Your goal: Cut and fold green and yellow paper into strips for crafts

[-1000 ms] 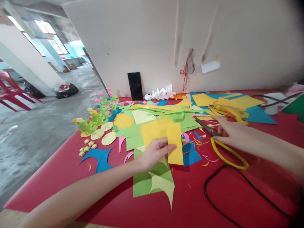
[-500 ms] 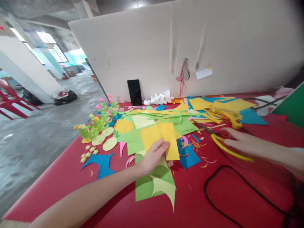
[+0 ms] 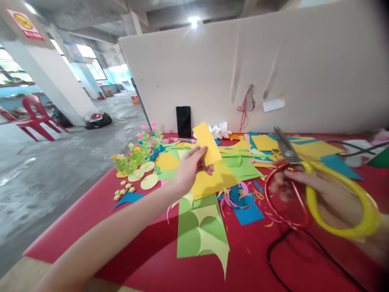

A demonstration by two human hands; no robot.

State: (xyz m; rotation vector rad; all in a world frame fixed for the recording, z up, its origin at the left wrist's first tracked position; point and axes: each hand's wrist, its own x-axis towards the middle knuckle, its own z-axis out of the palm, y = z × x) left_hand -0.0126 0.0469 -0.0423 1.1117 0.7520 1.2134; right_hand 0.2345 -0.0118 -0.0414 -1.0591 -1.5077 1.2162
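Note:
Between the thumb and fingers of my left hand [image 3: 190, 168] is a yellow paper strip [image 3: 208, 142], raised over the paper pile. Beneath it lies a larger yellow sheet [image 3: 214, 180]. My right hand [image 3: 328, 194] is closed on a pair of scissors [image 3: 290, 156], lifted above the table at the right. One handle loop is red and the other yellow, and the blades point up and away. Green paper with curved cutouts [image 3: 190, 233] lies on the table below my left hand. The right fingers are partly blurred behind the loops.
The red table [image 3: 146, 247] holds pale paper circles [image 3: 149, 181], small folded stars [image 3: 123, 190] and paper flowers [image 3: 133, 156] at the left. A black phone [image 3: 183, 121] leans on the white panel [image 3: 206, 73]. Blue paper [image 3: 247, 211] and scraps lie mid-table. A black cord [image 3: 272, 259] loops in front.
My right hand has taken up the scissors from the table and raised them. My left hand has lifted the yellow strip off the larger sheet. The view has tilted up and leftward.

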